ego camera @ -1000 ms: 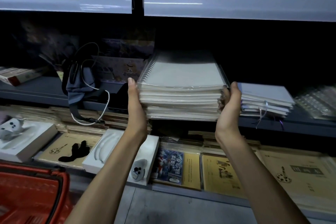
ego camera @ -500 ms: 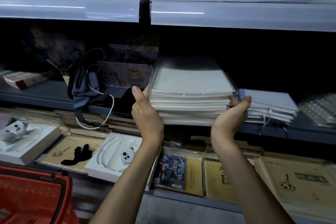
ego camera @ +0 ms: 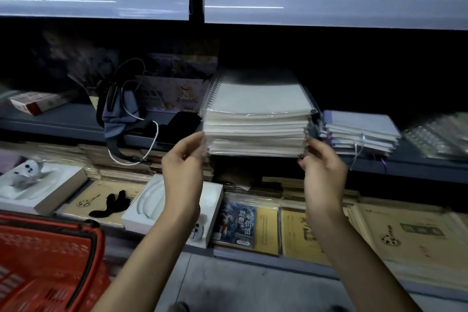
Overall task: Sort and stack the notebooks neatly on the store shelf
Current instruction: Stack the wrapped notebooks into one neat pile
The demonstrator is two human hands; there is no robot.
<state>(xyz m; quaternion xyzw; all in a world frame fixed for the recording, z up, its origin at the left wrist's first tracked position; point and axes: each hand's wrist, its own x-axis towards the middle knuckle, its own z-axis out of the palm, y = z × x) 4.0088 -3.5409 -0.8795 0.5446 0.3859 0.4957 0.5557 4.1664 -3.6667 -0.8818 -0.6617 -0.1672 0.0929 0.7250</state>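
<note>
Looks like the squaring-up bit: left hand [ego camera: 183,159] and right hand [ego camera: 324,167] pinch the front corners of the notebook stack [ego camera: 255,132] between them, next up probably nudging edges flush.

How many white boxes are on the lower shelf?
2. The left white box sits at the shelf's far left; the middle white box lies below the notebook stack, partly covered by the left arm. Others may be hidden outside the frame.
</note>
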